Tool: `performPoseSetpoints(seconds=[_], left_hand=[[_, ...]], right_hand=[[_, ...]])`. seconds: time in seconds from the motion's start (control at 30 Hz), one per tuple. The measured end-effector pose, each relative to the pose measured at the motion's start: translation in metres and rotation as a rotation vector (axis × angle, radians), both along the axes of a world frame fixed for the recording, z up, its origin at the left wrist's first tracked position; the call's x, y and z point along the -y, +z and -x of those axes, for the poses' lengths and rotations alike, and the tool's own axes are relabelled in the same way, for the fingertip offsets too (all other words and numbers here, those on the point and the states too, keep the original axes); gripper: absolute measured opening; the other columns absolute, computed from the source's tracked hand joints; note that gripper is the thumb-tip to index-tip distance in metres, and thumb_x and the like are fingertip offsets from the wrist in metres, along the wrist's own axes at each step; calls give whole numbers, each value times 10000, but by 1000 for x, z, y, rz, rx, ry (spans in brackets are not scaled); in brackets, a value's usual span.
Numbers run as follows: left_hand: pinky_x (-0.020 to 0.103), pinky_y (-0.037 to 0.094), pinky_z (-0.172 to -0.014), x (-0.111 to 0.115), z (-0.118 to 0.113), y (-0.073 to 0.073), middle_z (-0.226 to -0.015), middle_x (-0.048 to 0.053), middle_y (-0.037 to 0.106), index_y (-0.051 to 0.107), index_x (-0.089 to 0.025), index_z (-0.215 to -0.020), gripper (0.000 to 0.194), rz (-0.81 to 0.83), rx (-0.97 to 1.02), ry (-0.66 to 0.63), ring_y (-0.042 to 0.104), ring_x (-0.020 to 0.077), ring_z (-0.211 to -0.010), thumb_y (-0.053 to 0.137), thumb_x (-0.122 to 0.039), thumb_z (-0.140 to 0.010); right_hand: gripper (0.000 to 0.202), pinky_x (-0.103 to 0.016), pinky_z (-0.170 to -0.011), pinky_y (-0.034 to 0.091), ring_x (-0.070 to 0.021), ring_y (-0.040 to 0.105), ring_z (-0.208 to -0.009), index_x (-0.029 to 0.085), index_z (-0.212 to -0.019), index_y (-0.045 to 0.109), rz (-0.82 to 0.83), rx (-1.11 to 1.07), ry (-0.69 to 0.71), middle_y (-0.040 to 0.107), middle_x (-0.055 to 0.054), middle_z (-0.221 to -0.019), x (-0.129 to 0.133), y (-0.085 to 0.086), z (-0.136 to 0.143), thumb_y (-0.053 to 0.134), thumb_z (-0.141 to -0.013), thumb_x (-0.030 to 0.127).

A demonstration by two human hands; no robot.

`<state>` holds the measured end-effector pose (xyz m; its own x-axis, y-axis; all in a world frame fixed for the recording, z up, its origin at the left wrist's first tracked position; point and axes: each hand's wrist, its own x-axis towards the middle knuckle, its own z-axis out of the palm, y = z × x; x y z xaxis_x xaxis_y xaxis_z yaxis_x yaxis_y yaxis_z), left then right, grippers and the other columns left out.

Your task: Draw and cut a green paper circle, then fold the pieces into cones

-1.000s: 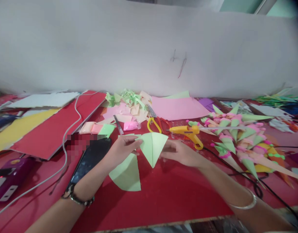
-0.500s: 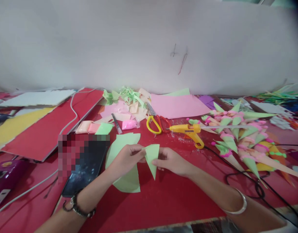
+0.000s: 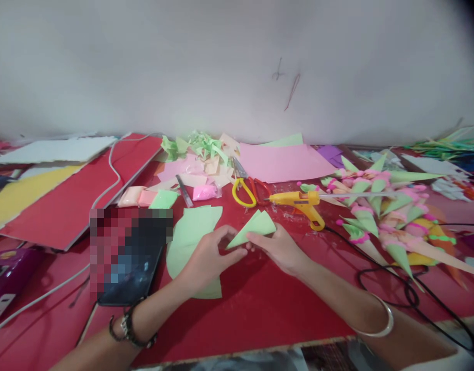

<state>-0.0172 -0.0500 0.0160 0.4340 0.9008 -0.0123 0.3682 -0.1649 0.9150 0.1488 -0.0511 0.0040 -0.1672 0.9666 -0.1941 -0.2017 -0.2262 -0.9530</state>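
My right hand [image 3: 285, 248] pinches a folded light green paper wedge [image 3: 254, 227], whose narrow tip points down to the left. Beside that tip is my left hand [image 3: 214, 253], thumb and fingers apart around it, with no firm hold visible. Larger green paper pieces [image 3: 188, 234] lie on the red table [image 3: 268, 314], partly under my left hand and wrist. Beyond the hands are scissors [image 3: 244, 193] with one yellow and one red handle, and a yellow glue gun [image 3: 302, 205] with a clear stick in its back.
A dark phone [image 3: 134, 273] lies left of my left arm. Paper cones with pink trim [image 3: 376, 201] are piled at the right, near a looped black cable [image 3: 410, 293]. Pink sheets [image 3: 285, 162], paper scraps [image 3: 206, 149] and clay packs [image 3: 148, 198] lie farther back.
The green wedge has turned from pointing down to pointing down-left, and two overlapping layers show at its wide end. My left fingers have spread away from it.
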Motion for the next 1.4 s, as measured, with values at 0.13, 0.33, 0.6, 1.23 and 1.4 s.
performPoseSetpoints(seconds=[0.13,0.33,0.6,1.23,1.4], left_hand=[[209,377,-583,0,0,0,-674,-35,540,551,-178,-760,164,-7,-10,75,477,106,-627,545,-341,-765],[200,405,-605,-2,1,4,-676,-27,605,586,-175,-710,155,33,115,128,534,105,-635,544,-310,-770],[186,362,-495,-5,4,0,-557,-29,566,613,-170,-642,231,11,162,232,464,80,-517,528,-331,-784],[208,371,-588,-5,6,-2,-605,-19,626,671,-193,-595,298,126,318,268,446,89,-556,501,-334,-794],[214,375,-577,-7,7,-7,-628,-3,628,652,-178,-584,286,166,369,281,453,95,-569,521,-340,-779]], right_hand=[[186,-238,-557,432,-85,521,-528,149,-648,604,8,24,-40,586,28,-561,1,-3,-1,716,-619,295],[193,-253,-553,428,-99,540,-543,148,-698,628,5,42,-3,614,5,-611,0,-3,-3,683,-656,327],[211,-220,-521,399,-78,524,-518,152,-629,610,-64,80,51,595,13,-575,0,-1,-3,627,-724,339],[210,-218,-524,410,-76,524,-517,160,-620,626,-74,75,67,609,6,-591,1,-1,-5,629,-725,342],[221,-222,-528,420,-82,527,-514,159,-631,628,-87,103,60,612,2,-588,1,-3,-6,627,-722,359]])
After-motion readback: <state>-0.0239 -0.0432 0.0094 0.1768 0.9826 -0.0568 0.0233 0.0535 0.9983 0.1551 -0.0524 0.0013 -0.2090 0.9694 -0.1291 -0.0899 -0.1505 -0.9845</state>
